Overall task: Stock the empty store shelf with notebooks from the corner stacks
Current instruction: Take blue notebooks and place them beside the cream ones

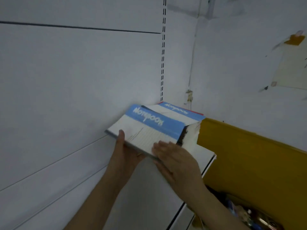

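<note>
A bundle of blue-and-white notebooks (146,128) is tilted over the white shelf (69,163), its near edge lifted. My left hand (124,153) grips it from below, thumb on the cover. My right hand (172,156) lies flat on the cover's near right corner, fingers straight. Behind it, in the corner, stands a stack of notebooks (179,112) with the same blue band, pages facing me.
A yellow shelf divider (249,151) runs along the right side of the shelf. The white back panel has a slotted upright (163,52). A taped paper sheet (292,63) hangs on the right wall. Mixed goods (245,213) lie below at the lower right.
</note>
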Tool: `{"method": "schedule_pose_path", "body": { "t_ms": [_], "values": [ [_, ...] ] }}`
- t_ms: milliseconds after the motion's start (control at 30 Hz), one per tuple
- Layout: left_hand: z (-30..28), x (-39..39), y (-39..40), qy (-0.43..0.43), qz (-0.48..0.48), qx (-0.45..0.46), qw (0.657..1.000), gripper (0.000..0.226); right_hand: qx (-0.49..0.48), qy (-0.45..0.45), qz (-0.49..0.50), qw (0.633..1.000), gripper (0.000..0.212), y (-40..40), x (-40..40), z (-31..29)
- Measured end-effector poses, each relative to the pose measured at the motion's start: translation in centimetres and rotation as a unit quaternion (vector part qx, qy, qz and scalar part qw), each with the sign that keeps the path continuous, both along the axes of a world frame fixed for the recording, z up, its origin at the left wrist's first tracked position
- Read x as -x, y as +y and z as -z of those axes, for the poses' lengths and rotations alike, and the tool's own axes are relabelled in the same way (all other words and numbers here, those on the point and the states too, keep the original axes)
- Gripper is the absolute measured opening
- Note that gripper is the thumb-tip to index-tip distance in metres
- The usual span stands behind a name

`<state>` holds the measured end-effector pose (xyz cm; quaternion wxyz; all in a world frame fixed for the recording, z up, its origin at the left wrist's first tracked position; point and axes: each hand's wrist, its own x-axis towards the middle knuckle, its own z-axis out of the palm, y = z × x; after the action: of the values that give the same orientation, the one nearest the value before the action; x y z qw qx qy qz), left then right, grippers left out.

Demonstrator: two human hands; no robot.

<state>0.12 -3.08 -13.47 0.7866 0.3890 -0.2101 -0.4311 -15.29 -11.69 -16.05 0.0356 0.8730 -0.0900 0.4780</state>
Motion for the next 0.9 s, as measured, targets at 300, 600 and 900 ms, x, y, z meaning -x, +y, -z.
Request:
{"method": "schedule_pose_path", "body": {
  "t_ms": [300,600,900],
  "values": [
    [-3.5,-2.8,2.8,-0.105,-0.056,-0.185,0.975,0.019,-0.128,0.050,0.135,0.981,0.058,-3.9,-0.2,-5.6],
    [-2.7,-1.1,2.0,-0.024,-0.061,-0.150,0.987,0.027,-0.146,-0.028,0.138,0.979,0.024,-3.1,-1.0,-5.8],
    [-2.3,-0.2,1.7,-0.035,-0.104,-0.138,0.984,0.025,-0.094,0.090,-0.061,0.990,0.043,2.6,-0.3,-3.0]
  ]
}}
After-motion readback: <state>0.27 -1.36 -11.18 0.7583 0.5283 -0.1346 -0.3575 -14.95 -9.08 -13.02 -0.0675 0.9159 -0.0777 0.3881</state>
